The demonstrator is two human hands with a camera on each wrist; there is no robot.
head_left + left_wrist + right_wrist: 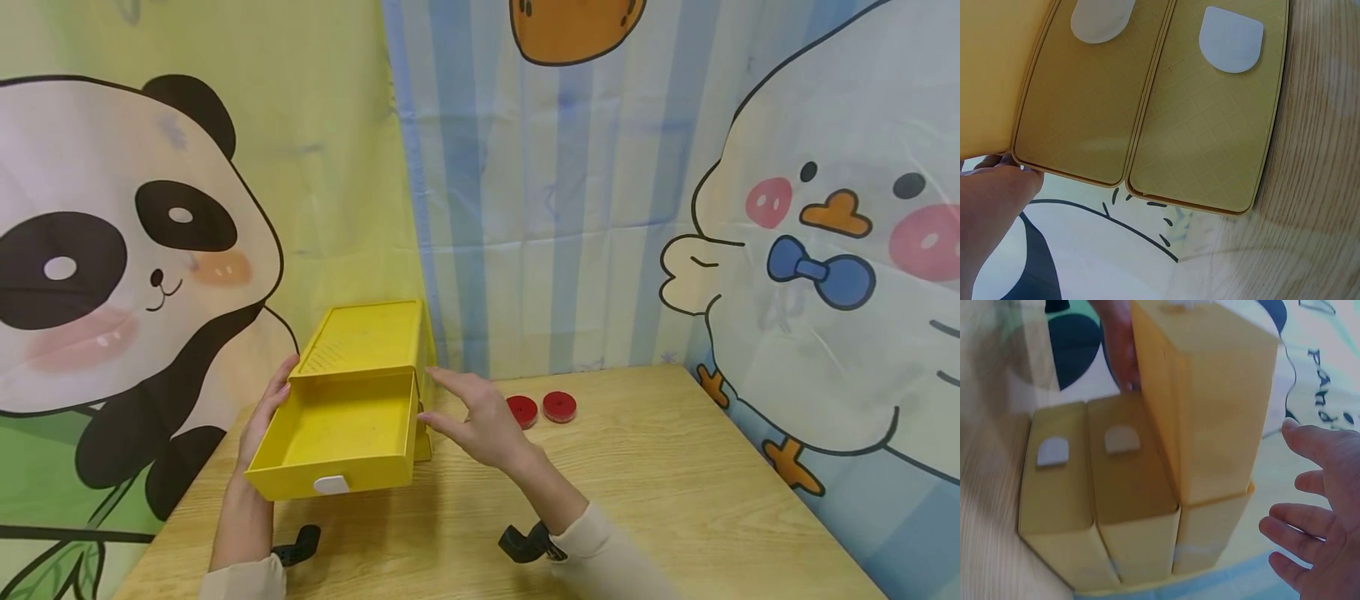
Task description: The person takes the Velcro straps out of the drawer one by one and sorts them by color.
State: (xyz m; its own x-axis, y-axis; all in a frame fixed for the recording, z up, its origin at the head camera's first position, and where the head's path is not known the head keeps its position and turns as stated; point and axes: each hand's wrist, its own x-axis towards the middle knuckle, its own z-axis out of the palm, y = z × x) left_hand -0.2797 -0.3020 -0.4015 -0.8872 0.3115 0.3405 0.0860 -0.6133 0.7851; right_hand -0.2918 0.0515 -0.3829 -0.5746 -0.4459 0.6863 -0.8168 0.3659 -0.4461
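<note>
A yellow drawer cabinet [367, 337] stands on the table with its top drawer [345, 425] pulled far out. The inside of that drawer is bare, and a white tab [332, 484] is on its front. Below it, two lower drawers [1200, 125] are closed, each with a white tab. My left hand [264, 417] rests against the cabinet's left side, next to the pulled-out drawer, its fingers partly hidden. At the right side, my right hand [483, 421] is held with fingers and thumb spread, holding nothing; the right wrist view shows it apart from the cabinet.
Two red, round, flat rolls [559, 407] lie on the wooden table [637, 483] behind my right hand. Printed curtains [555, 208] with a panda and a white bird hang close behind and beside the table.
</note>
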